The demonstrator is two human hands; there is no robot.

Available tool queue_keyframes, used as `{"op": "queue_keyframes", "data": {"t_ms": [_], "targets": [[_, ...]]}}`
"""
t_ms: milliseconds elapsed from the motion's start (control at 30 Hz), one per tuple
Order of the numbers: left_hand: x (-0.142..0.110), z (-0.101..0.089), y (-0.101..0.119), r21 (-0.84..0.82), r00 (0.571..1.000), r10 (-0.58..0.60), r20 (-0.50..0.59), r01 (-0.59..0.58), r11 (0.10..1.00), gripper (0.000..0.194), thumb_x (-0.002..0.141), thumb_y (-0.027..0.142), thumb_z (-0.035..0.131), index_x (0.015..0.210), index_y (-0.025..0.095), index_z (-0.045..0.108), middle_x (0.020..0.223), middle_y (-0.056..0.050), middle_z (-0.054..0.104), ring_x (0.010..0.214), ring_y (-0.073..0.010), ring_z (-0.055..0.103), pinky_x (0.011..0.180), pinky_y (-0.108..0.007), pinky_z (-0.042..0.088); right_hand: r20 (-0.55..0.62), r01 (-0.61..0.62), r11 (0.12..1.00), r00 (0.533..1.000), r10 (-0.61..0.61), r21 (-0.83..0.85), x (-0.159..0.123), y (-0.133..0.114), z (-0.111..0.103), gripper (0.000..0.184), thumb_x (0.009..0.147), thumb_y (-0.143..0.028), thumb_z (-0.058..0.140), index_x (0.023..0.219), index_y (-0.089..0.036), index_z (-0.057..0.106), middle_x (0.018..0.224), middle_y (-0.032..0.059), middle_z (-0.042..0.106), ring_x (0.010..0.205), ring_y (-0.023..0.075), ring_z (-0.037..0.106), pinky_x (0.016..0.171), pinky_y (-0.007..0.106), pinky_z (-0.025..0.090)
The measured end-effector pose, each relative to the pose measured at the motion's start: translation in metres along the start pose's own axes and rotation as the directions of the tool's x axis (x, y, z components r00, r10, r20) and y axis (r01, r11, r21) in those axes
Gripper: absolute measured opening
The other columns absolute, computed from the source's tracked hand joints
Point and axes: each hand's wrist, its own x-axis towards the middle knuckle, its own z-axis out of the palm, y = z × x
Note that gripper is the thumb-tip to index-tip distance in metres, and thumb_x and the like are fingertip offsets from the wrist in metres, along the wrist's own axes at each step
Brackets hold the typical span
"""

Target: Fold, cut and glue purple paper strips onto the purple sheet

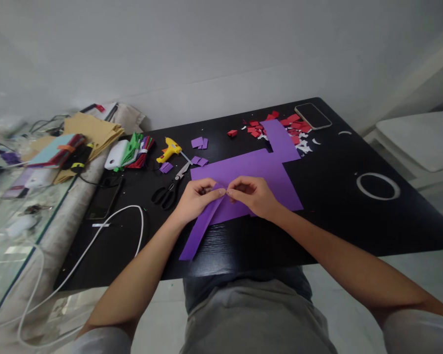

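Observation:
My left hand point(199, 199) pinches a long purple paper strip point(201, 231) near its upper end, and the strip slants down toward the table's front edge. Thumb and forefinger of my right hand point(251, 195) close at the same end of the strip, touching the left thumb. Both hands are over a large purple sheet point(276, 182) lying flat. Black-handled scissors point(170, 191) lie left of my left hand. Behind them are a yellow glue gun point(169, 150) and small cut purple pieces point(199, 143).
Red and white paper scraps point(295, 125) lie at the back, partly under another purple piece point(280, 140). A phone point(313, 116) is behind them; a tape roll point(378, 186) sits at right. A white cable point(107, 223) loops at left, near a dark phone point(105, 199) and bundled craft sticks point(136, 150).

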Motion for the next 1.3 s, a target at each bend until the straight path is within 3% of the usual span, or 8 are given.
{"op": "queue_keyframes", "data": {"t_ms": [300,467,567,933,1167,1300], "targets": [[0.001,0.001,-0.003,0.079,0.999,0.036,-0.028,-0.034,0.996,0.034,0.085,0.046,0.079,0.070,0.016,0.069,0.058,0.004,0.054,0.052,-0.0083,0.042,0.051,-0.023,0.032,-0.015,-0.034,0.999,0.999,0.034,-0.003,0.003,0.003,-0.002,0.019,0.079,-0.037,0.081,0.078,-0.020,0.073,0.065,-0.0014,0.069,0.061,0.0144,0.066,0.067,0.031,0.058],[-0.001,0.003,-0.002,-0.167,0.977,-0.185,0.107,0.202,0.965,0.035,0.082,0.048,0.083,0.081,0.016,0.069,0.074,-0.002,0.074,0.060,-0.0137,0.066,0.058,-0.024,0.052,-0.088,-0.047,0.999,0.995,0.048,0.017,0.007,0.001,-0.006,0.020,0.078,-0.038,0.081,0.077,-0.020,0.073,0.065,-0.0012,0.069,0.061,0.0145,0.066,0.068,0.032,0.060],[-0.001,0.005,-0.001,-0.273,0.962,-0.239,0.136,0.268,0.924,0.037,0.079,0.047,0.087,0.085,0.015,0.069,0.079,-0.004,0.078,0.063,-0.0160,0.072,0.062,-0.027,0.059,-0.102,-0.047,0.998,0.994,0.050,0.034,0.008,0.001,-0.007,0.020,0.076,-0.038,0.082,0.076,-0.020,0.073,0.065,-0.0015,0.069,0.060,0.0141,0.065,0.068,0.031,0.060],[-0.001,0.006,0.001,-0.216,0.981,-0.176,0.086,0.191,0.958,0.031,0.082,0.040,0.085,0.077,0.014,0.068,0.070,-0.004,0.077,0.057,-0.0126,0.069,0.057,-0.022,0.056,-0.126,-0.075,0.996,0.989,0.081,0.047,0.007,0.000,-0.005,0.019,0.077,-0.037,0.080,0.075,-0.020,0.073,0.066,-0.0006,0.069,0.064,0.0151,0.065,0.072,0.033,0.058],[-0.001,0.008,0.000,-0.177,0.979,-0.167,0.116,0.186,0.966,0.033,0.082,0.042,0.084,0.075,0.014,0.067,0.067,-0.002,0.075,0.057,-0.0130,0.069,0.060,-0.023,0.056,0.014,-0.175,0.979,0.985,0.174,0.102,0.007,0.001,-0.005,0.028,0.081,-0.047,0.079,0.078,-0.019,0.071,0.067,0.0008,0.070,0.064,0.0159,0.066,0.068,0.032,0.054],[-0.001,0.011,0.001,-0.165,0.975,-0.170,0.144,0.193,0.967,0.036,0.082,0.045,0.084,0.077,0.014,0.068,0.066,-0.002,0.074,0.058,-0.0130,0.069,0.061,-0.024,0.057,-0.020,-0.126,0.992,0.992,0.127,0.033,0.006,0.001,-0.002,0.033,0.077,-0.050,0.083,0.077,-0.019,0.072,0.067,-0.0001,0.069,0.061,0.0147,0.063,0.066,0.032,0.053]]}}
